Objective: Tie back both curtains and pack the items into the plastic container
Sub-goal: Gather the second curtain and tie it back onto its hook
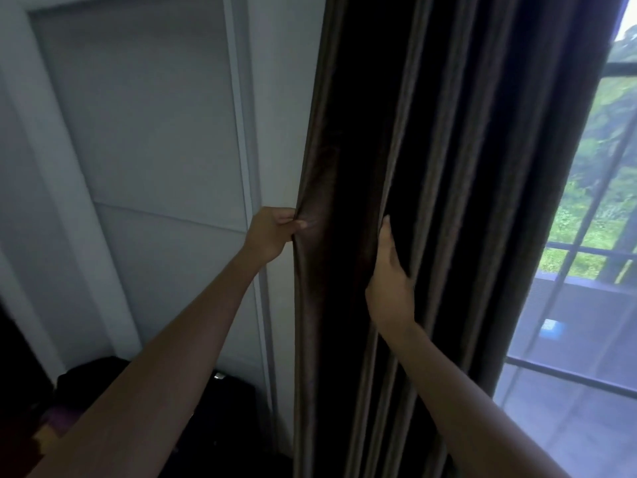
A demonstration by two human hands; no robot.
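A dark brown pleated curtain (448, 167) hangs gathered in the middle of the view, between the white wall and the window. My left hand (270, 234) pinches the curtain's left edge between thumb and curled fingers. My right hand (389, 284) reaches into a fold further right, thumb up along the cloth, with its fingers hidden inside the pleats. No tie-back or plastic container is in sight.
A white panelled wall (155, 150) fills the left. A window (603, 236) with bars and a sheer screen shows greenery at the right. Dark bags (220, 408) sit on the floor at the lower left, beside the curtain's foot.
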